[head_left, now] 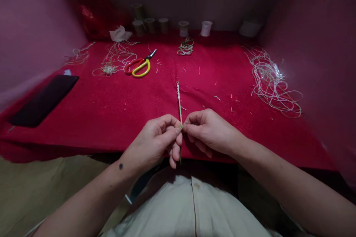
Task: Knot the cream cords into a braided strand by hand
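A thin green-and-white knotted cord (180, 109) runs straight toward me over the red cloth. Its far end has a small loop and a whiter, bumpy stretch of knots. My left hand (164, 135) pinches the near end of the cord between thumb and forefinger, its other fingers curled below. Close against it, my right hand (207, 129) is pinched too, with thumb and forefinger at the same spot on the cord; the strand between those tips is too small to make out. Loose strand ends hang below my left fingers.
Red-and-yellow-handled scissors (141, 64) lie beyond my left hand. Tangled cords (274, 81) spread at the right, with another bundle (109, 68) at the left and a small coil (185, 47) behind. Thread spools (206, 29) line the back. A dark flat case (44, 100) lies left.
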`<state>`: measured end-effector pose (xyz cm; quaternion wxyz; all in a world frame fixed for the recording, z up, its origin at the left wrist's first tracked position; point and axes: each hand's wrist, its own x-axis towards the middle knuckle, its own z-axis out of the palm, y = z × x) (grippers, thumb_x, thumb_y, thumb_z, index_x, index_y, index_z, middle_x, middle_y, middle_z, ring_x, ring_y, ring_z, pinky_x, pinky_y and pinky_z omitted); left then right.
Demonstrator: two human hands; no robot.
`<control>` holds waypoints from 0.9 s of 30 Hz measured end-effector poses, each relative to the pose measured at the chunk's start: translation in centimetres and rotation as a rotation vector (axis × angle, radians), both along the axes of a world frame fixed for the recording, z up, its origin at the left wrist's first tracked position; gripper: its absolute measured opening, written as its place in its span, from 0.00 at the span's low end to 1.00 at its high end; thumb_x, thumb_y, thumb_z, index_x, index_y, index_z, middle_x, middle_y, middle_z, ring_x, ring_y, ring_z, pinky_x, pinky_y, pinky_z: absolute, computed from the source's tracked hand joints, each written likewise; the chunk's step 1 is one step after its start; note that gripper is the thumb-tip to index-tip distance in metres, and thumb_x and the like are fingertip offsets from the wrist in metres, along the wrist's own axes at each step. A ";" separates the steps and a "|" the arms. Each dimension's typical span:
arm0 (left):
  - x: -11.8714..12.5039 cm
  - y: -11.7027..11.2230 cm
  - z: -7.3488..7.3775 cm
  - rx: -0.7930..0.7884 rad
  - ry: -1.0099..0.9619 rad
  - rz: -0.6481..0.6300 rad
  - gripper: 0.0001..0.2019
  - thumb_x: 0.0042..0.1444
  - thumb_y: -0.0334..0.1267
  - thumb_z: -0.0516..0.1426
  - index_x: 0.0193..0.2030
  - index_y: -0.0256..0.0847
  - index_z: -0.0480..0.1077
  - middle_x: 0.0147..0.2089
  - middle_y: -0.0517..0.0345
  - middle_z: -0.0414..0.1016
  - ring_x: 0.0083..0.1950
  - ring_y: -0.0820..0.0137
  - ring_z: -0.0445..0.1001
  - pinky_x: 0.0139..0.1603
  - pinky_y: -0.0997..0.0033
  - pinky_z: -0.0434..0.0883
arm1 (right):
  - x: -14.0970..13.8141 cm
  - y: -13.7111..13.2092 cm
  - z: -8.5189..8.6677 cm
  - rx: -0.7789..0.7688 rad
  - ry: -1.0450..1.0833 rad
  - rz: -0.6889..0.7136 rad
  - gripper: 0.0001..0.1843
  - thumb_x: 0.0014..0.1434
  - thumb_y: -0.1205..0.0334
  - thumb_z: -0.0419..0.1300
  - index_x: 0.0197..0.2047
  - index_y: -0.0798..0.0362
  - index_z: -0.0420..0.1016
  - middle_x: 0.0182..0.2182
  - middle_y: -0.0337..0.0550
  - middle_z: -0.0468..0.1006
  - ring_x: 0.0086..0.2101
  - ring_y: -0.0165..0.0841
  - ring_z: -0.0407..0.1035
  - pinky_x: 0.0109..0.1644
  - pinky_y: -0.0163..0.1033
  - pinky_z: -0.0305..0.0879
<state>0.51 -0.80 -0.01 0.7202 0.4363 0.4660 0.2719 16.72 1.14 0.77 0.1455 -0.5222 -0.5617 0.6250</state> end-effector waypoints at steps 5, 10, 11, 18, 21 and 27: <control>0.3 -0.1 0.1 -0.004 0.005 0.020 0.07 0.59 0.35 0.53 0.31 0.37 0.61 0.20 0.66 0.68 0.16 0.77 0.68 0.16 0.77 0.69 | 0.2 0.4 0.0 -0.061 0.043 0.007 0.12 0.55 0.67 0.54 0.21 0.53 0.62 0.09 0.31 0.63 0.08 0.24 0.55 0.08 0.28 0.48; 0.3 -0.1 0.2 0.009 0.009 0.025 0.06 0.59 0.34 0.53 0.31 0.37 0.61 0.20 0.67 0.68 0.15 0.77 0.68 0.16 0.77 0.69 | 0.2 1.1 0.3 -0.066 0.028 0.060 0.13 0.55 0.68 0.54 0.20 0.53 0.62 0.09 0.31 0.62 0.08 0.25 0.56 0.07 0.28 0.49; 0.3 -0.1 0.2 0.008 0.010 0.027 0.06 0.59 0.33 0.52 0.31 0.37 0.60 0.20 0.67 0.68 0.15 0.77 0.68 0.16 0.78 0.69 | 0.2 1.2 0.4 -0.056 0.020 0.074 0.13 0.55 0.68 0.54 0.20 0.53 0.62 0.09 0.31 0.62 0.08 0.24 0.55 0.07 0.28 0.50; 0.3 0.0 0.2 -0.024 0.029 0.042 0.04 0.58 0.32 0.53 0.34 0.38 0.59 0.20 0.65 0.71 0.16 0.74 0.71 0.15 0.76 0.70 | -0.1 1.6 0.7 0.065 -0.066 0.106 0.11 0.51 0.70 0.54 0.19 0.54 0.61 0.10 0.29 0.59 0.08 0.19 0.50 0.08 0.26 0.43; 0.1 0.2 0.4 -0.064 0.022 0.037 0.05 0.57 0.32 0.55 0.33 0.38 0.60 0.20 0.64 0.72 0.16 0.72 0.72 0.13 0.76 0.70 | 0.1 1.6 0.3 0.123 -0.018 0.090 0.11 0.50 0.70 0.54 0.19 0.55 0.61 0.11 0.29 0.57 0.09 0.17 0.48 0.10 0.25 0.41; -0.5 0.8 0.7 -0.116 -0.002 -0.028 0.06 0.57 0.31 0.56 0.30 0.36 0.62 0.21 0.59 0.75 0.15 0.72 0.72 0.12 0.77 0.70 | 0.6 1.9 -0.1 -0.004 0.148 0.093 0.09 0.51 0.67 0.54 0.21 0.53 0.61 0.10 0.27 0.55 0.08 0.20 0.47 0.08 0.27 0.44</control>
